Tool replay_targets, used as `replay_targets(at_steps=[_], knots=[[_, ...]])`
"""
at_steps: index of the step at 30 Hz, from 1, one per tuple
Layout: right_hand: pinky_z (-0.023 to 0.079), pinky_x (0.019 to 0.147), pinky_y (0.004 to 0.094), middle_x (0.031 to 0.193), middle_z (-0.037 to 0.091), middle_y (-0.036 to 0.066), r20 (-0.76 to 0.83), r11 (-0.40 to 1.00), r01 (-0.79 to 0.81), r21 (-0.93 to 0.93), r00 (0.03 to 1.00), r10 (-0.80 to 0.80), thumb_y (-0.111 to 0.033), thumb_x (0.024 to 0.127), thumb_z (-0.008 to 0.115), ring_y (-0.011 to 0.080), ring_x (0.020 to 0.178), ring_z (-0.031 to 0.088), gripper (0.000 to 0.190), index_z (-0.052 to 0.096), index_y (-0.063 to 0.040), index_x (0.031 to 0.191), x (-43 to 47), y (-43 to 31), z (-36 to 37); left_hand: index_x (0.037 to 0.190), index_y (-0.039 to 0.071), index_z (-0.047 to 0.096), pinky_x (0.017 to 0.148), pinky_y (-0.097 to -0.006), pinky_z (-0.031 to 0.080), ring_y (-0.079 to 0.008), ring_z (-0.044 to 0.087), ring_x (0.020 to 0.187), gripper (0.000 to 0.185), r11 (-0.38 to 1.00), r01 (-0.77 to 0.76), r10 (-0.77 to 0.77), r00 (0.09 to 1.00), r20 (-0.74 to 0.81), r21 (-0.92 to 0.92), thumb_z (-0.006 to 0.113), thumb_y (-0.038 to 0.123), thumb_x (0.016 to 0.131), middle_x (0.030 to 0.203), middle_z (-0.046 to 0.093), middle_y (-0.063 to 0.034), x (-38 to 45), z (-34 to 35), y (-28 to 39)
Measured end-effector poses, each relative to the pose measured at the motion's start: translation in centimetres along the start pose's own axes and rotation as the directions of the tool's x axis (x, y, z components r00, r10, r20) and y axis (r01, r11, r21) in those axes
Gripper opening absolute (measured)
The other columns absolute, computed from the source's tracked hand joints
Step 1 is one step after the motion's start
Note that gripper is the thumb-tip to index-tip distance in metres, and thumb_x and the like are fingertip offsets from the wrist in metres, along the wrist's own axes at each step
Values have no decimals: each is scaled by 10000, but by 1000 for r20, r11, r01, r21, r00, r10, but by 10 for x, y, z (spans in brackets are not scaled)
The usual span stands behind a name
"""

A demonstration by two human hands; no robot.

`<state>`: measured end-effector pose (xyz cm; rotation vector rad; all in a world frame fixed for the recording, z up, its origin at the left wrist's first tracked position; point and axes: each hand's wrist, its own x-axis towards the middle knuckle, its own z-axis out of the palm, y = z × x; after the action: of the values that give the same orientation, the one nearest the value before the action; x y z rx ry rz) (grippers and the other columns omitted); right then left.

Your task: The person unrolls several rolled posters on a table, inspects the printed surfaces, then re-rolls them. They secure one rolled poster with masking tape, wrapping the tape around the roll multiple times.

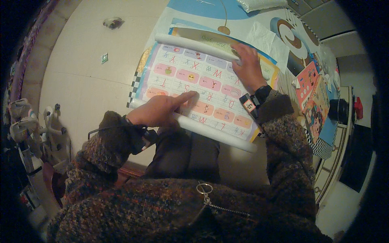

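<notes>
A colourful alphabet poster (194,83), curled into white rolls along its near and far sides, lies open before me. Upside down to me are its rows of red letters and small pictures. My left hand (159,109) grips the near roll (215,133), its index finger stretched over the printed face. The thumb and fingers of my right hand (247,65) straddle the far roll (197,45) close to its right end. Beneath the far side shows a second printed sheet (212,38) with green syllables. The near roll overhangs the table edge above my lap.
Picture books (316,109) are stacked at the table's right side. A crumpled white sheet (269,42) and a plastic packet (261,4) lie farther back on the patterned tablecloth (197,12). A white metal frame (54,130) stands at left; a small wrapper (104,58) is on the floor.
</notes>
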<state>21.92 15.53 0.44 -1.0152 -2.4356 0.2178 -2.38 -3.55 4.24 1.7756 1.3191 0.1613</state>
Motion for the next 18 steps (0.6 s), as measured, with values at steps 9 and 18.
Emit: replay_targets(at_steps=[9,18], knots=[[466,799,390,1000,548,124,99,991,-29,129,995,16,-36,745,616,312,940,554,383,574,-84,1122,-2,4,-4,1404,193,290,736,-430,524,-365,645,873,920,998,-52,53,998,-16,45,780,91,632,958,661,-174,0,1,-2],[442,937,340,1250,487,160,208,933,-93,348,978,20,-18,784,611,307,1127,530,283,606,-47,1065,-26,-8,2,1348,184,380,707,-414,505,-368,639,840,826,998,-60,60,998,-3,9,765,126,619,893,654,-169,2,2,-6]])
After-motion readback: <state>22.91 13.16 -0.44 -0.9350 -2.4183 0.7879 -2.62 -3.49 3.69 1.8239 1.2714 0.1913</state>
